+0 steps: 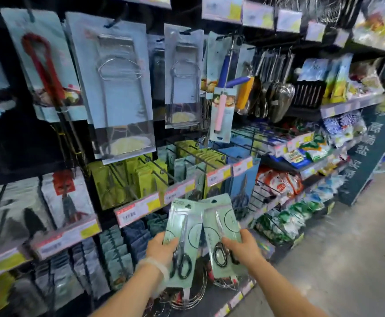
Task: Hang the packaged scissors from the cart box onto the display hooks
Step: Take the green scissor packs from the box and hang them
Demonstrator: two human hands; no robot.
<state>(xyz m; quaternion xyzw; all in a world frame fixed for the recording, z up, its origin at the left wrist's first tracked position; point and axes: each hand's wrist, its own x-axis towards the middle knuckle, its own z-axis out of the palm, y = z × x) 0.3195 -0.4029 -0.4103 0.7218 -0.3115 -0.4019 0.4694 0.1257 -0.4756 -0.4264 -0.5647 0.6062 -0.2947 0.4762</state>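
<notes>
Both hands are loaded. Left hand (161, 245) grips one scissors pack (182, 241) at its lower left edge, fingers curled round the card. Right hand (242, 245) grips a second pack (223, 229) at its lower right, thumb across the front. No free grip on either side.

Both packs stand roughly upright, long axis vertical, hang holes at the top, scissor handles at the bottom near the hands. The tops splay apart slightly and the inner edges look to overlap or touch.

Key relation: the hooks (187, 154) sit above and behind the packs, prongs running out toward the viewer and right. The hang holes lead, so each pack likely goes up and forward onto a prong. Right pack sits slightly higher. Which hook is the target cannot be told; motion blur hides the prong tips.
</notes>
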